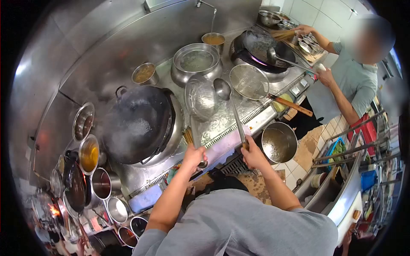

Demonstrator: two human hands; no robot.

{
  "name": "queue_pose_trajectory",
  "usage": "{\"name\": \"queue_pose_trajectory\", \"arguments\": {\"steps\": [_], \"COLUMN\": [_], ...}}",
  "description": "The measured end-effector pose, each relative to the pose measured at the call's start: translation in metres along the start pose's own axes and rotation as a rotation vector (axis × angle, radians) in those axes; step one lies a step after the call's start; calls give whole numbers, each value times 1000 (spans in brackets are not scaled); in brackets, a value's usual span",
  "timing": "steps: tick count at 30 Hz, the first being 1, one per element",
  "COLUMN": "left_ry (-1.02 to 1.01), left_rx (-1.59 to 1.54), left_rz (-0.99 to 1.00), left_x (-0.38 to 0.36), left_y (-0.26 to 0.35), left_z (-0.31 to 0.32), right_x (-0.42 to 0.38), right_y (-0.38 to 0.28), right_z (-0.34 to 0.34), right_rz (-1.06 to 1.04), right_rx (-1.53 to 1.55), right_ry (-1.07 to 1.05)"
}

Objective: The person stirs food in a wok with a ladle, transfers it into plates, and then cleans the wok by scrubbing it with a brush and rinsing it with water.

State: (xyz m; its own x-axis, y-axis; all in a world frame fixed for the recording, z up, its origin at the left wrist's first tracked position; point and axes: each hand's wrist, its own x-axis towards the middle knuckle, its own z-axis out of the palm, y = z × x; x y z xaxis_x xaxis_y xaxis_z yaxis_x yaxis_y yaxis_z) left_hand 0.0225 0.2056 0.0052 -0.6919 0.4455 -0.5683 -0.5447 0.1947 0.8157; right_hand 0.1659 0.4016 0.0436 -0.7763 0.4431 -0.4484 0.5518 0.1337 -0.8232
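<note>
My left hand (195, 157) is closed around the long handle of a round metal skimmer (200, 97). The bristles of a bamboo brush (188, 135) stick up beside that handle, apparently from the same grip. My right hand (253, 155) wraps the handle of a steel ladle (222, 88), whose bowl hangs over the wet steel range. Left of both tools, a large black wok (136, 123) sits on its burner with steam rising from it. A mesh strainer (249, 82) with a wooden handle lies to the right of the ladle.
Behind the tools stand a wide steel pot (195, 59) and a pot under the tap (213, 40). A deep pot of liquid (279, 142) is at my right. Seasoning containers (89, 154) line the left. A co-worker (352, 81) handles another wok (267, 51).
</note>
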Motion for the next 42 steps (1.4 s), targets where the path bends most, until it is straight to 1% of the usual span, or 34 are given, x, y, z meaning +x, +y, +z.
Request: {"name": "queue_pose_trajectory", "arguments": {"steps": [1,2,3,4,5,7,8,9,11,13,15,17,18,19,20,22,23,24,25,26,27,28,29,30,31,32,33,35,36,37,39,40,41,42], "left_ry": [-4,23,51,67,68,-18,0,9,-136,-285,-313,-334,-329,-414,-404,-402,-415,-487,-480,-427,-374,-202,-199,-186,-174,-306,-304,-329,-265,-278,-5,136,111,144], "left_rx": [8,24,39,21,24,-149,-200,-206,-550,-682,-812,-929,-979,-1101,-1140,-1237,-1290,-1336,-1350,-1364,-1376,-1161,-1172,-1042,-908,-907,-900,-821,-639,-632,681,985,1000,1243], "left_rz": [2,66,129,107,100,16,1,6,-138,-185,-241,-227,-227,-226,-242,-251,-245,-223,-201,-253,-309,-294,-291,-356,-425,-464,-466,-481,-403,-411,322,541,555,601], "left_x": [-1,-3,-4,-3,-3,-8,-2,5,20,39,53,58,58,69,68,64,63,77,80,83,86,83,76,54,38,58,56,43,30,16,-11,-31,-35,-36], "left_y": [-1,-2,-2,-2,-2,10,8,5,-4,-21,-31,-36,-36,-49,-46,-40,-38,-49,-45,-40,-37,-31,-30,-21,-20,-55,-55,-62,-54,-48,-35,-27,-33,-41], "left_z": [-6,-11,-12,-10,-8,4,8,10,12,21,36,52,59,61,65,64,62,57,52,48,45,46,46,46,45,36,31,24,23,20,12,10,4,-2], "right_x": [-5,-9,-13,-24,-22,-16,-13,-6,11,35,76,121,151,177,190,209,226,249,261,272,275,282,307,349,348,346,341,326,308,291,259,242,224,199], "right_y": [15,36,40,34,43,46,45,37,20,-9,-26,-54,-63,-73,-89,-119,-125,-125,-134,-143,-156,-164,-165,-157,-161,-167,-173,-166,-167,-163,-156,-150,-143,-142], "right_z": [2,3,3,2,6,13,10,9,8,8,12,13,14,15,16,19,21,24,28,30,31,32,29,21,19,8,2,-12,-16,-22,-34,-41,-46,-48], "right_rz": [-1,-178,-354,-240,-234,-471,-411,-418,-470,-468,-514,-594,-586,-580,-604,-568,-590,-540,-489,-506,-394,-275,-278,-30,234,209,208,220,230,223,246,259,234,224], "right_rx": [7,-142,-293,-268,-264,-282,-283,-285,-291,-241,-209,-283,-270,-259,-266,-351,-357,-452,-547,-552,-528,-505,-514,181,879,1006,1013,1436,1501,1507,1699,1734,1753,1743], "right_ry": [6,100,192,111,108,68,30,22,84,115,209,297,284,267,232,343,315,349,390,378,265,152,145,-155,-440,-497,-496,-621,-643,-627,-765,-872,-854,-803]}}
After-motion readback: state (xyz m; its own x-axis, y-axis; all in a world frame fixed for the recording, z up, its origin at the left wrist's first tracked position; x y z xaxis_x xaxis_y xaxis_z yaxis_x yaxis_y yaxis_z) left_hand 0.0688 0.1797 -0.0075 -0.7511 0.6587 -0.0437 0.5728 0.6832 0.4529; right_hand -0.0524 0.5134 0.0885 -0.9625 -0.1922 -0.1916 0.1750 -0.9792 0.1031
